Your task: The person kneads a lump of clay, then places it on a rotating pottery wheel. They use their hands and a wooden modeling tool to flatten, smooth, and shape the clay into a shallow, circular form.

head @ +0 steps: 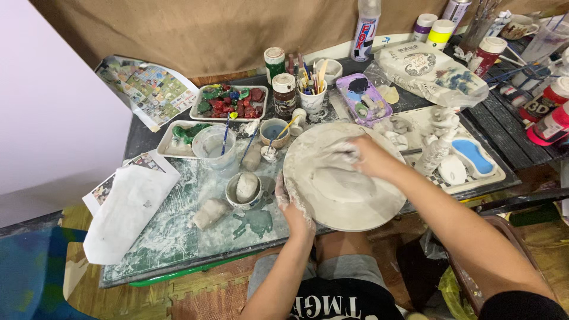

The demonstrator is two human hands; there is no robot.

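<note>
A large round clay-covered disc lies on the table in front of me, with a smooth flat clay slab on it. My left hand, smeared with clay, grips the disc's left rim. Fingers bent, my right hand presses down on the far part of the clay. A small bowl with a lump of clay stands just left of the disc, and another clay lump lies on the table beside it.
A cup of brushes, paint jars, a tray of red and green pieces, a water cup, a purple palette tray and a white paper sheet crowd the table. Bottles stand at the right.
</note>
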